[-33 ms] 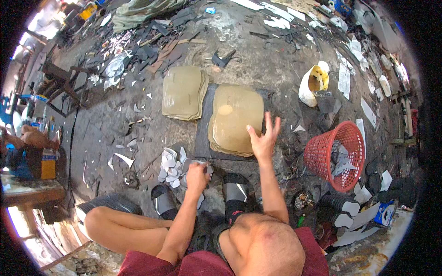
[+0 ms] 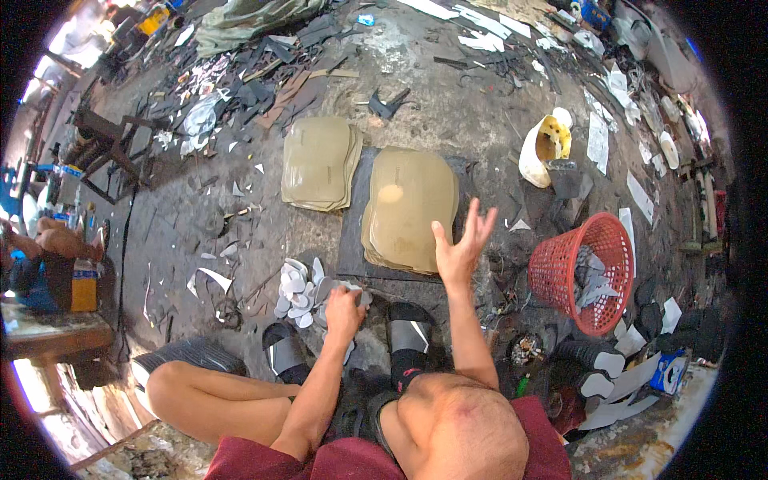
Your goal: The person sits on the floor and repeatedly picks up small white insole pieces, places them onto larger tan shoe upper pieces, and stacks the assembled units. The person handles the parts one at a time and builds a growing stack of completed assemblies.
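My right hand [image 2: 462,252] is open with fingers spread, at the right edge of a stack of tan, glossy rounded sheets [image 2: 412,208]. Its thumb is close to that edge, and nothing is in the hand. The stack lies on a dark square mat [image 2: 352,240], with a pale oval spot on its top sheet. My left hand [image 2: 344,312] is closed, its fingertips on a flat grey oval piece [image 2: 326,290]. To its left lies a loose heap of small grey-white oval pieces [image 2: 294,294]. What sits under the left fingers is partly hidden.
A second stack of tan sheets [image 2: 316,164] lies left of the mat. On the right are a red plastic basket [image 2: 552,272] with grey scraps and a cut white container [image 2: 532,160] with yellowish insides. Dark scraps [image 2: 256,88] litter the far floor. My sandalled feet flank my left hand.
My right hand has shifted slightly right, its fingers tilting away from the stack. The left hand stays at the heap, having moved very little.
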A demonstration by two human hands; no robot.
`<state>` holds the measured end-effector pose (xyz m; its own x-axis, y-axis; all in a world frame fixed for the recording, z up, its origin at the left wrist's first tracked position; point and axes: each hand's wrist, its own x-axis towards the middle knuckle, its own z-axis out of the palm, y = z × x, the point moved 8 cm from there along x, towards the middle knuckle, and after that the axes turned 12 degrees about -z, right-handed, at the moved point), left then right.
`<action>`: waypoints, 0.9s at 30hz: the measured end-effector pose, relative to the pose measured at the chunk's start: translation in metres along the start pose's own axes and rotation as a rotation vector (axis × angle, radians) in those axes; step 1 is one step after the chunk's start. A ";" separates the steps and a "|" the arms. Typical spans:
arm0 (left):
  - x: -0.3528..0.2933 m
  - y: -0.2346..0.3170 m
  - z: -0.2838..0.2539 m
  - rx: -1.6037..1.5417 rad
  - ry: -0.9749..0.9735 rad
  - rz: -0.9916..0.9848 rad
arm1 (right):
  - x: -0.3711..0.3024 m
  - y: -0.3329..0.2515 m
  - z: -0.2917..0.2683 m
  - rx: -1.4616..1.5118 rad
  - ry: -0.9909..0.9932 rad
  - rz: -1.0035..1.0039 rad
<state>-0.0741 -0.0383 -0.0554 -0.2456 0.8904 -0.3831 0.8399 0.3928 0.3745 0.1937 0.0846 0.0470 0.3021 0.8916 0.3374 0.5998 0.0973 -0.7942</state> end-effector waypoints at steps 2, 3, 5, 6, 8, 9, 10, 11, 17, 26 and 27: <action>-0.005 -0.008 0.007 -0.085 0.073 0.067 | -0.021 -0.018 -0.016 -0.233 0.118 -0.269; -0.005 -0.008 0.008 -0.106 0.086 0.082 | -0.030 -0.022 -0.018 -0.338 0.095 -0.323; 0.006 -0.005 0.007 -0.221 -0.074 0.052 | -0.048 -0.011 -0.001 0.024 -0.135 -0.160; 0.009 0.000 0.003 -0.315 -0.192 0.052 | -0.058 -0.009 0.010 0.220 -0.220 -0.071; 0.013 0.022 -0.016 -0.480 -0.316 0.134 | -0.085 -0.007 0.042 0.427 -0.488 0.135; 0.011 0.028 -0.023 -0.478 -0.381 0.114 | -0.104 -0.006 0.057 0.448 -0.669 0.236; 0.008 0.034 -0.030 -0.482 -0.435 0.113 | -0.110 -0.014 0.065 0.602 -0.710 0.225; 0.004 0.041 -0.038 -0.501 -0.479 0.137 | -0.121 -0.017 0.074 0.732 -0.812 0.285; 0.007 0.044 -0.079 -0.518 -0.302 0.219 | -0.149 0.019 0.086 0.960 -0.578 0.850; 0.005 0.040 -0.127 -0.612 0.196 0.350 | -0.137 0.017 0.088 0.408 -0.541 0.171; 0.004 0.040 -0.129 -0.623 0.231 0.351 | -0.134 0.006 0.088 0.255 -0.658 -0.005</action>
<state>-0.1038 0.0106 0.0676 -0.1663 0.9860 0.0079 0.4749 0.0731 0.8770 0.0916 0.0051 -0.0475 -0.2594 0.9653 0.0301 0.3831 0.1314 -0.9143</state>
